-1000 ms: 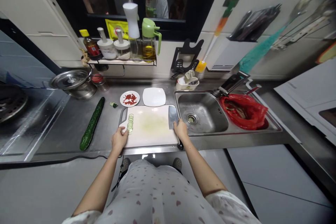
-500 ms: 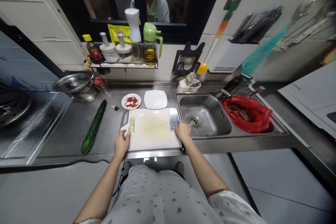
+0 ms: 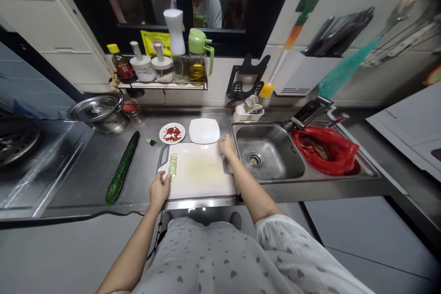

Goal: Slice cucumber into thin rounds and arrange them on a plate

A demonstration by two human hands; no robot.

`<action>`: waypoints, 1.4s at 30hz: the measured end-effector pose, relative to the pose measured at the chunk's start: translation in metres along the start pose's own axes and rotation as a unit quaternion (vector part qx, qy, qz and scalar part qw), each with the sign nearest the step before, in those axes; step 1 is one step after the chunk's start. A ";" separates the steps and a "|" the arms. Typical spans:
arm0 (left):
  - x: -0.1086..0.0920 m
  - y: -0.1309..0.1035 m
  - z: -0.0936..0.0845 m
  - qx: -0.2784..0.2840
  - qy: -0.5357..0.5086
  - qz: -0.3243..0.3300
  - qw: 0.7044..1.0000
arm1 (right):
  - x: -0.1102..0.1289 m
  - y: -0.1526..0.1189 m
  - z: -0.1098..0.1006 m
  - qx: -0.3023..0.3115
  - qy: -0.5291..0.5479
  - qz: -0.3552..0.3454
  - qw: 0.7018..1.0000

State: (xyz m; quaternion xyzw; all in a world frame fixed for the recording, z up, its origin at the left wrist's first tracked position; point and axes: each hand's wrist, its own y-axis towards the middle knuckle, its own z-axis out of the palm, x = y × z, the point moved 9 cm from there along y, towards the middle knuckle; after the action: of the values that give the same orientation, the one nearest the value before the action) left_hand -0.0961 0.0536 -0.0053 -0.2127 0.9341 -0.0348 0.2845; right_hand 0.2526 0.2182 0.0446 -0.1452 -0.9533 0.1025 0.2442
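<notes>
My left hand (image 3: 160,190) rests at the lower left of the white cutting board (image 3: 213,188), thumb and fingers apart. Its fingertips are beside the near end of a row of overlapping cucumber slices (image 3: 172,164). My right hand (image 3: 227,146) reaches over the board's far right corner, fingers apart at the near right corner of a white square plate (image 3: 204,131). Whether it touches the plate I cannot tell. Under my right forearm lies the kitchen knife (image 3: 226,166), mostly hidden. A small round plate (image 3: 172,133) holds chopped red pieces.
A whole cucumber (image 3: 123,167) lies left of the board, near a cucumber end piece (image 3: 150,141). To the right are the sink (image 3: 272,151) and a red plastic bag (image 3: 325,149). A rack of seasoning bottles (image 3: 161,86) hangs behind; a lidded steel pot (image 3: 98,115) stands back left.
My right hand has let go of the knife and moved away from me to the square plate's corner. My left hand has stayed by the cucumber slices.
</notes>
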 end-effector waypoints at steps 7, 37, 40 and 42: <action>0.000 -0.001 0.000 -0.006 -0.028 -0.002 1.000 | -0.001 0.046 0.037 0.098 0.261 0.139 0.950; -0.093 0.032 0.017 0.037 -0.377 -0.018 0.925 | -0.007 0.004 0.032 0.154 0.501 0.115 0.844; -0.124 0.055 0.026 0.083 -0.479 -0.073 0.871 | -0.007 -0.017 0.035 0.159 0.519 0.096 0.834; -0.132 0.064 0.022 0.078 -0.480 -0.083 0.870 | -0.009 -0.028 0.037 0.162 0.528 0.084 0.830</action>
State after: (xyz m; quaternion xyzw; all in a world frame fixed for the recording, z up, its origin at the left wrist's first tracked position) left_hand -0.0099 0.1673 0.0328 -0.2572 0.6556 -0.0246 0.7095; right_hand 0.2348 0.1841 0.0165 -0.2147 -0.6336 0.1830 0.7204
